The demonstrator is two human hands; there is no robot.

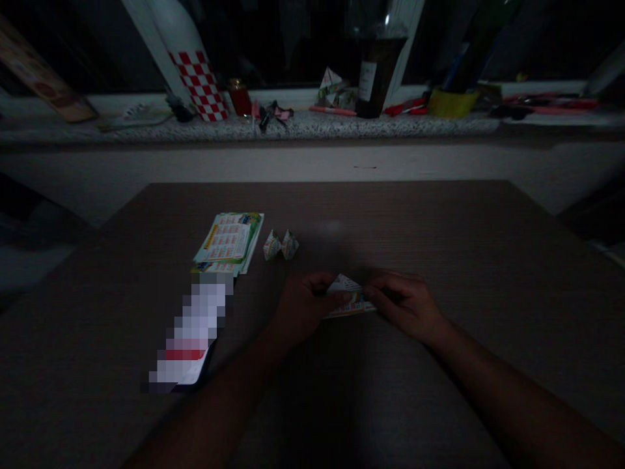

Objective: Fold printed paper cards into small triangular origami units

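Between my hands, just above or on the dark wooden table [463, 260], is a folded piece of printed paper [344, 284] with a pointed top and a straight lower edge. My left hand [307, 303] pinches its left side, thumb lying across the front. At the right end, my right hand [400, 301] grips the paper between thumb and fingers. Beyond my left hand stand two small folded paper shapes [280, 246], side by side and pointed at the top. A stack of printed paper sheets [227, 241] lies to their left.
A phone [195, 332] with a lit, blurred screen lies left of my left forearm. Behind the table, a stone windowsill [312, 132] carries a red-and-white checkered bottle [200, 85], a dark vase [378, 78], a yellow pot [453, 103] and small clutter. The room is dim.
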